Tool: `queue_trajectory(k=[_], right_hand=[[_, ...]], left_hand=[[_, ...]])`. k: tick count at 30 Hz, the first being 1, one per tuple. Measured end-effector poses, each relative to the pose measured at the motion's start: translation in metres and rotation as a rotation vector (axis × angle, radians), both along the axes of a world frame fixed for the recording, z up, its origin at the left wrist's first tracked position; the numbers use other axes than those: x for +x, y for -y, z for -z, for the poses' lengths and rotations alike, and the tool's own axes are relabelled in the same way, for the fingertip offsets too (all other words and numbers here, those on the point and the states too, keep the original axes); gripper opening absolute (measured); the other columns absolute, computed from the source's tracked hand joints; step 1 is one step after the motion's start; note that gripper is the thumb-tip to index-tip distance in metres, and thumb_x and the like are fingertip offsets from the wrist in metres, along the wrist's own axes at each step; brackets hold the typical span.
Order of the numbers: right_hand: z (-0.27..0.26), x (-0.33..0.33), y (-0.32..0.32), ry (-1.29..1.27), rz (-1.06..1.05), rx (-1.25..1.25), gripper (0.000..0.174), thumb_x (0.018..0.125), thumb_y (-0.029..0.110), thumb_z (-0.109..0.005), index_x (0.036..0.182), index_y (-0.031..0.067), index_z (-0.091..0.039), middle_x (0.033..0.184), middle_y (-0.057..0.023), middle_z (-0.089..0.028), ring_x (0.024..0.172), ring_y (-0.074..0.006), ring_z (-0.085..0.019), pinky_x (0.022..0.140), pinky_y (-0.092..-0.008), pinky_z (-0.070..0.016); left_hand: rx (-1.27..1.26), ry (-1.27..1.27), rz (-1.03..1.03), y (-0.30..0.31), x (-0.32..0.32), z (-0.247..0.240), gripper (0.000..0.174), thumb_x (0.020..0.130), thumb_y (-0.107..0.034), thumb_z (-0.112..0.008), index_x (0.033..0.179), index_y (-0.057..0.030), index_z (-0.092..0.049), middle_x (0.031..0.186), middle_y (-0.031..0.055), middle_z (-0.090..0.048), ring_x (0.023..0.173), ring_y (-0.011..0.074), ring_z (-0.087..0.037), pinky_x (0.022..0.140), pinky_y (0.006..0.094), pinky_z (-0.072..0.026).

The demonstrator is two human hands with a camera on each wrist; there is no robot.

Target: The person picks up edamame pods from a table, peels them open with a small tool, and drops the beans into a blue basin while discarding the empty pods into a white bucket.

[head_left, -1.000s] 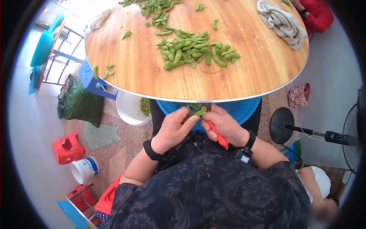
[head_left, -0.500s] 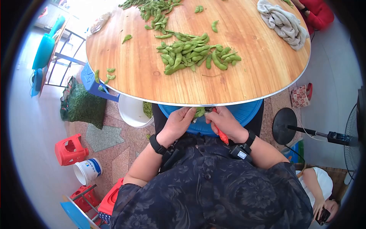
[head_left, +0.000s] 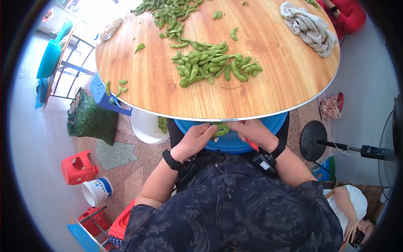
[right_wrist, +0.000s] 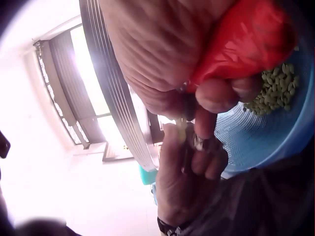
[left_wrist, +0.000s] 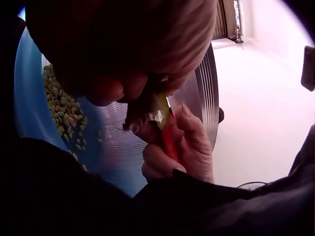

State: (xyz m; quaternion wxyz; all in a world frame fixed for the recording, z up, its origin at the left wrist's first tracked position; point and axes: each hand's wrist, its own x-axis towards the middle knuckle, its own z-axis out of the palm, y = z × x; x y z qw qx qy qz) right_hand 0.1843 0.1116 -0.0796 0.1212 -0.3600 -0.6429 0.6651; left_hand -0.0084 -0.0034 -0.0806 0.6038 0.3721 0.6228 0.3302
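Apparently mid-shelling, with one edamame pod [head_left: 221,128] pinched at the fingertips of the left hand [head_left: 195,140] and met by the right hand [head_left: 254,133], just under the near edge of the round table [head_left: 268,90] and directly over the blue basket [head_left: 275,122] on the lap. Seen from the left wrist as a green sliver against the red-handled tool [left_wrist: 170,140], working end hidden behind the fingers. Calls next, by the look of it, for parting the seam and tipping the contents onto the shelled beans [left_wrist: 61,110] below, without letting the hull follow. Left fingers curled on the pod; right fingers wrapped round the red handle, fingertips closing on the pod's other end. Both wrists low, forearms angled inward, hands close together over the basket. Elsewhere, further pods [head_left: 210,63] heaped well apart on the tabletop
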Motion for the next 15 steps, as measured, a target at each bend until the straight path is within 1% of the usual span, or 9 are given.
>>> queue_trajectory(k=[1, 2, 3, 4, 6, 7, 8, 9, 15], right_hand=[[-0.008, 0.001, 0.001, -0.019, -0.097, -0.317, 0.031, 0.09, 0.022, -0.058, 0.113, 0.0021, -0.057, 0.08, -0.008, -0.063, 0.051, -0.013, -0.056, 0.046, -0.0262, -0.0445], [-0.007, 0.004, 0.005, -0.023, -0.094, -0.31, 0.031, 0.09, 0.022, -0.058, 0.113, 0.0021, -0.057, 0.08, -0.008, -0.063, 0.051, -0.013, -0.056, 0.046, -0.0262, -0.0445], [-0.005, 0.005, 0.012, 0.007, -0.087, -0.276, 0.029, 0.091, 0.02, -0.057, 0.114, 0.0024, -0.056, 0.077, -0.0061, -0.061, 0.047, -0.0099, -0.051, 0.042, -0.024, -0.04], [-0.005, -0.002, 0.013, 0.018, -0.095, -0.224, 0.029, 0.091, 0.018, -0.056, 0.115, 0.0027, -0.055, 0.073, -0.0043, -0.058, 0.042, -0.0068, -0.046, 0.037, -0.0219, -0.0355], [-0.021, -0.004, 0.016, 0.033, -0.073, -0.201, 0.026, 0.092, 0.017, -0.053, 0.112, 0.001, -0.054, 0.069, -0.004, -0.057, 0.044, -0.0081, -0.049, 0.039, -0.0231, -0.038], [-0.023, -0.005, 0.016, 0.012, -0.069, -0.186, 0.025, 0.092, 0.016, -0.053, 0.111, 0.0006, -0.054, 0.069, -0.0041, -0.056, 0.044, -0.0084, -0.049, 0.04, -0.0231, -0.0385], [-0.021, -0.005, 0.017, 0.0, -0.063, -0.181, 0.023, 0.092, 0.015, -0.052, 0.11, 0.0002, -0.055, 0.068, -0.0042, -0.056, 0.044, -0.0087, -0.049, 0.04, -0.0232, -0.0389], [-0.019, -0.004, 0.018, -0.005, -0.062, -0.157, 0.023, 0.091, 0.014, -0.052, 0.109, 0.0, -0.055, 0.068, -0.0044, -0.056, 0.044, -0.009, -0.049, 0.041, -0.0234, -0.0393], [-0.002, 0.0, 0.015, 0.07, -0.168, 0.036, 0.019, 0.092, 0.014, -0.052, 0.104, -0.0006, -0.055, 0.071, -0.0053, -0.059, 0.044, -0.0095, -0.05, 0.042, -0.0244, -0.0404]], left_hand=[[0.061, 0.07, 0.011, -0.003, 0.007, -0.006, 0.036, 0.1, -0.031, -0.048, 0.088, 0.0002, -0.062, 0.07, -0.0048, -0.05, 0.065, 0.0043, -0.041, 0.058, 0.0219, -0.0371], [0.126, 0.137, 0.025, -0.007, 0.01, -0.01, 0.036, 0.101, -0.034, -0.048, 0.086, -0.003, -0.06, 0.068, -0.005, -0.05, 0.06, 0.0035, -0.04, 0.054, 0.0205, -0.0342], [0.005, 0.052, 0.097, -0.007, 0.007, -0.005, 0.034, 0.1, -0.032, -0.048, 0.087, -0.0036, -0.06, 0.07, -0.004, -0.051, 0.063, 0.0046, -0.043, 0.054, 0.0222, -0.0374], [0.072, 0.011, 0.066, -0.007, 0.011, 0.0, 0.031, 0.099, -0.03, -0.049, 0.087, -0.0046, -0.061, 0.07, -0.0038, -0.052, 0.064, 0.0053, -0.044, 0.055, 0.0236, -0.0395], [0.299, -0.123, 0.159, -0.012, 0.011, 0.004, 0.015, 0.091, -0.01, -0.048, 0.094, -0.001, -0.06, 0.071, -0.0019, -0.053, 0.065, 0.0079, -0.048, 0.058, 0.0254, -0.0438], [0.379, -0.157, 0.167, -0.013, 0.012, 0.004, 0.02, 0.085, -0.003, -0.045, 0.099, 0.0008, -0.06, 0.076, 0.0029, -0.058, 0.071, 0.0124, -0.055, 0.066, 0.0288, -0.0481], [0.428, -0.11, 0.182, -0.017, 0.015, 0.005, 0.023, 0.085, -0.002, -0.044, 0.101, 0.0006, -0.06, 0.084, 0.0078, -0.063, 0.082, 0.0171, -0.061, 0.077, 0.0317, -0.0491], [0.411, -0.187, 0.208, -0.018, 0.016, 0.004, 0.026, 0.087, -0.01, -0.045, 0.106, -0.0028, -0.06, 0.089, 0.0123, -0.067, 0.09, 0.0266, -0.065, 0.084, 0.0351, -0.0486], [0.419, -0.151, 0.201, -0.027, 0.019, 0.019, 0.029, 0.084, -0.004, -0.042, 0.106, -0.0005, -0.059, 0.094, 0.0165, -0.065, 0.092, 0.0287, -0.064, 0.081, 0.0381, -0.0488]])
